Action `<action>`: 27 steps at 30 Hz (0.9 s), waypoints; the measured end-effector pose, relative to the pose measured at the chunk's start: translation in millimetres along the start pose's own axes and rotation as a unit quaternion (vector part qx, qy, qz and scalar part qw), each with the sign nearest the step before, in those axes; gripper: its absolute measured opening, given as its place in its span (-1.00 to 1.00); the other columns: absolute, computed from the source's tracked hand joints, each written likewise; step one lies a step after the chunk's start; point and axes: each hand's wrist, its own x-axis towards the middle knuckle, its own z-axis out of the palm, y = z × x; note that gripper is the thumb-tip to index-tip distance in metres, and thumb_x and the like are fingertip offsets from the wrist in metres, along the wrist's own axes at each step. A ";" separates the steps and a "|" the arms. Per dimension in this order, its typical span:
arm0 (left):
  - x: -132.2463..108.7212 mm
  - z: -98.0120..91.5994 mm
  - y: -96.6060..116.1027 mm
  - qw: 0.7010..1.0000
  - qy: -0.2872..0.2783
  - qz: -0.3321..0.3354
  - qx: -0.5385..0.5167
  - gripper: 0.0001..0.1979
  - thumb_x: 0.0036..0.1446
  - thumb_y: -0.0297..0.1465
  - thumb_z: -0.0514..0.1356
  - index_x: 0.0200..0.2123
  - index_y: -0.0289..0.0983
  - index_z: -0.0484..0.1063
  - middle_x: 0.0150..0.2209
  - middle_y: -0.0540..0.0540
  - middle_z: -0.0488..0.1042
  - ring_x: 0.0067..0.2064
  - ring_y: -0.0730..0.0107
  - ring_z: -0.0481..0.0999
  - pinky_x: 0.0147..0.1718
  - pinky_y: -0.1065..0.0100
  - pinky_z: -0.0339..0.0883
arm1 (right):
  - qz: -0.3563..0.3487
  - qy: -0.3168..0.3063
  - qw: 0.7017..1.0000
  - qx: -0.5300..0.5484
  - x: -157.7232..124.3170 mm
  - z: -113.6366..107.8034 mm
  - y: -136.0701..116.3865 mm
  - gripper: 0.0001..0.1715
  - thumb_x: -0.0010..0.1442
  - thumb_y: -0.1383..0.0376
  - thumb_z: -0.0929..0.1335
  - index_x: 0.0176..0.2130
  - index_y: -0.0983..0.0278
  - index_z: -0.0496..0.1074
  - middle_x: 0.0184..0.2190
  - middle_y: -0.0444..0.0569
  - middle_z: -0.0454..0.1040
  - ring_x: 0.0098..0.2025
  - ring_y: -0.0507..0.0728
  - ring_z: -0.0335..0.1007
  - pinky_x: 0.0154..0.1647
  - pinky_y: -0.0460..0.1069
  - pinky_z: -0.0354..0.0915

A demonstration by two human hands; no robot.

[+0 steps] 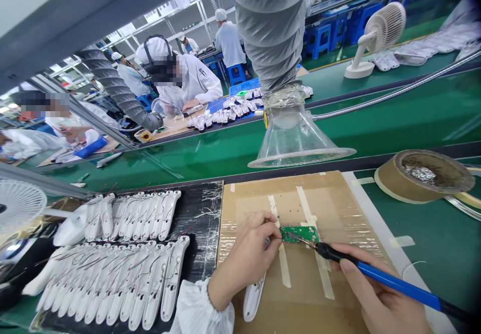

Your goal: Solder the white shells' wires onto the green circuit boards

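Observation:
A green circuit board (300, 234) lies on the brown cardboard mat (259, 199). At the board's left end, the fingers of my left hand (255, 244) are pinched together; whether they grip its edge or a thin wire there, I cannot make out. My right hand (379, 289) holds a soldering iron (391, 276) with a blue and black handle. Its metal tip points left, over the board's surface. Below my left wrist, a white plastic shell (253, 301) rests on the mat, partly hidden by the hand.
Rows of white shells with thin wires (124, 284) lie on a black board (203, 224) to the left. A clear fume hood (296, 138) hangs above the mat. At right sits a tape roll (391, 179) with metal shavings. Co-workers sit across the green bench.

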 end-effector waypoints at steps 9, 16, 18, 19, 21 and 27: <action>1.1 -2.0 1.0 1.000 -0.002 0.001 0.000 -0.84 0.30 -0.59 0.09 -0.26 -0.22 0.36 0.09 -0.13 0.41 0.13 0.18 0.45 0.18 0.06 0.34 | 0.002 -0.025 1.000 0.008 0.3 0.4 0.4 -0.84 0.36 0.24 0.42 -0.16 0.09 0.68 -0.27 -0.17 0.71 -0.32 0.07 0.72 -0.23 -0.27 0.53; 3.2 -6.4 3.5 1.000 -0.024 0.005 0.006 -0.82 0.29 -0.62 0.06 -0.26 -0.23 0.35 0.11 -0.15 0.38 0.15 0.19 0.44 0.19 0.07 0.35 | 0.003 -0.047 0.999 -0.009 -6.2 1.1 7.5 -0.83 0.41 0.21 0.40 -0.10 0.02 0.65 -0.16 -0.25 0.71 -0.17 0.06 0.72 -0.21 -0.27 0.54; 3.6 -6.8 3.3 1.000 -0.027 0.006 0.013 -0.81 0.29 -0.62 0.07 -0.26 -0.23 0.35 0.12 -0.15 0.38 0.16 0.17 0.43 0.20 0.06 0.35 | 0.013 -0.055 0.998 -0.009 -9.0 1.5 11.8 -0.83 0.44 0.18 0.40 -0.06 0.02 0.64 -0.14 -0.24 0.71 -0.14 0.06 0.71 -0.17 -0.26 0.54; 3.8 -6.8 3.0 0.999 -0.027 0.006 0.018 -0.81 0.28 -0.62 0.07 -0.26 -0.23 0.36 0.12 -0.15 0.38 0.16 0.16 0.43 0.20 0.05 0.34 | 0.015 -0.058 0.998 -0.006 -10.0 1.8 13.4 -0.83 0.44 0.18 0.40 -0.05 0.01 0.63 -0.14 -0.25 0.71 -0.15 0.06 0.71 -0.16 -0.26 0.54; 4.2 -6.5 2.0 0.999 -0.026 0.009 0.023 -0.81 0.28 -0.62 0.07 -0.26 -0.23 0.36 0.12 -0.16 0.38 0.17 0.15 0.43 0.21 0.03 0.34 | 0.013 -0.063 0.998 0.001 -10.9 2.3 15.1 -0.83 0.45 0.18 0.40 -0.04 0.01 0.63 -0.16 -0.25 0.70 -0.18 0.03 0.70 -0.15 -0.27 0.54; 5.2 -6.3 1.3 0.999 -0.023 0.017 0.034 -0.80 0.24 -0.64 0.08 -0.28 -0.23 0.36 0.11 -0.16 0.41 0.16 0.15 0.45 0.18 0.06 0.36 | 0.005 -0.062 0.998 -0.007 -9.8 1.3 13.4 -0.83 0.43 0.19 0.40 -0.06 0.02 0.64 -0.14 -0.22 0.71 -0.15 0.07 0.71 -0.17 -0.25 0.55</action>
